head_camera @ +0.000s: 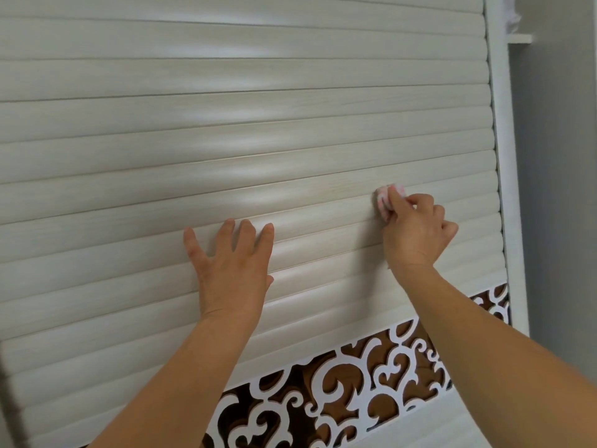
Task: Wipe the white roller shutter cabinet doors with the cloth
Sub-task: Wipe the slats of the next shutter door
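**Cloth on the shutter slats**

The cloth [386,202], pink and white, is bunched in the right hand [416,234], whose curled fingers pinch it against the white roller shutter door [226,124] near its right frame [504,189]. The left hand [229,263] lies flat on the slats, fingers spread.

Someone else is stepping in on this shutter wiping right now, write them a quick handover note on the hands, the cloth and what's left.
Left hand: open, flat against the white slatted shutter door, fingers spread, holding nothing.
Right hand: pinches a small bunched pink and white cloth and presses it on a slat near the door's right frame.
Done: wiping is under way at that spot; the picture does not show which slats are already clean.
Left: carry the cloth along the remaining slats above and to the left, then the strip under the carved scroll panel.
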